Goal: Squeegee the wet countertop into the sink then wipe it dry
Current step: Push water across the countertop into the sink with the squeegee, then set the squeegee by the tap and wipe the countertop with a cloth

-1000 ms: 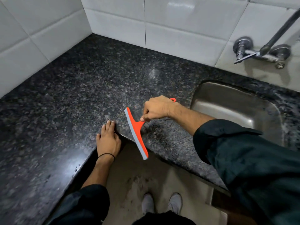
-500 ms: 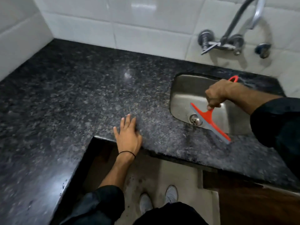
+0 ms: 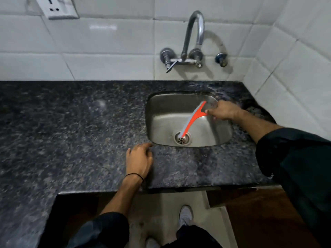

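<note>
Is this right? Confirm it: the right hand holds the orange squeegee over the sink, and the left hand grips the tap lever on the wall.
One part is wrong. The right hand does hold the orange squeegee over the sink, but the left hand is not on the tap lever; it rests on the countertop just in front of the sink's near left corner. The head view shows this.

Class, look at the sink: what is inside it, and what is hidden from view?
Over the steel sink, the right hand holds an orange squeegee. Its blade tip covers part of the drain. No standing water is visible.
</note>
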A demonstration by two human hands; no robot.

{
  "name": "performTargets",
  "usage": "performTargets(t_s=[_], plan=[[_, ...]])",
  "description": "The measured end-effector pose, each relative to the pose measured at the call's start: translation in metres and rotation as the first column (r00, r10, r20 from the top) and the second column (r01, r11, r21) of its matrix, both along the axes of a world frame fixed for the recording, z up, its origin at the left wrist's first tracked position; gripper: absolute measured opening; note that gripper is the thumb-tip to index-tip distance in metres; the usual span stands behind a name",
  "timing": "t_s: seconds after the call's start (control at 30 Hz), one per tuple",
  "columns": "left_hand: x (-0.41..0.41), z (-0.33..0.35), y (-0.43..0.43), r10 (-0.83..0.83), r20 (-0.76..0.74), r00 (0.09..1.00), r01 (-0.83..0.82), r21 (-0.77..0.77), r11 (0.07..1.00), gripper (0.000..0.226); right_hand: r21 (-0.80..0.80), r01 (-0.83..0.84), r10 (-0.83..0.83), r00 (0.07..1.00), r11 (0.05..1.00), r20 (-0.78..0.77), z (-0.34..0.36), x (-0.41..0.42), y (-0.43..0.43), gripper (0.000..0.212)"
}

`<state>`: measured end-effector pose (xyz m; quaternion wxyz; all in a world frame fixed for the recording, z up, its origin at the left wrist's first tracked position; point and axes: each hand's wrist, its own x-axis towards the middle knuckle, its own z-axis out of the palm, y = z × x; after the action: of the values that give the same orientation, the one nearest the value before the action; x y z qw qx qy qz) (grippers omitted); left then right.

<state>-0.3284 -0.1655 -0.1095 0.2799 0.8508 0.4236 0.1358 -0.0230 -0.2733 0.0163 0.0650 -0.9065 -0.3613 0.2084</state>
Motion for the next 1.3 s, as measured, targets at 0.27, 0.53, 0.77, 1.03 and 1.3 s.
performTargets(t_s=[0.27, 0.53, 0.77, 1.03, 1.3], plan=[[0.079, 0.022, 0.013, -0.066, 0.056, 0.996, 0.065, 0.019, 0.998, 0.031, 0.211, 0.22, -0.125, 0.913, 0.952, -0.388, -0.069, 0.053, -0.012, 0.043], [0.186, 0.068, 0.041, -0.208, 0.082, 0.975, 0.192, 0.166, 0.967, 0.034, 0.082, 0.621, -0.186, 0.353, 0.779, -0.917, -0.02, 0.09, -0.008, 0.035], [0.279, 0.101, 0.054, -0.27, 0.103, 0.957, 0.251, 0.169, 0.953, 0.046, 0.221, 0.568, 0.048, 0.304, 0.793, -0.952, -0.008, 0.158, 0.0, 0.08], [0.366, 0.111, 0.078, -0.274, -0.144, 0.951, 0.307, 0.32, 0.896, 0.076, 0.517, 0.591, 0.064, 0.618, 0.619, -0.784, -0.021, 0.221, 0.022, 0.062], [0.416, 0.108, 0.108, -0.162, -0.443, 0.882, 0.308, 0.279, 0.91, 0.084, 0.638, 0.555, -0.075, 0.783, 0.534, -0.618, -0.044, 0.296, 0.046, 0.071]])
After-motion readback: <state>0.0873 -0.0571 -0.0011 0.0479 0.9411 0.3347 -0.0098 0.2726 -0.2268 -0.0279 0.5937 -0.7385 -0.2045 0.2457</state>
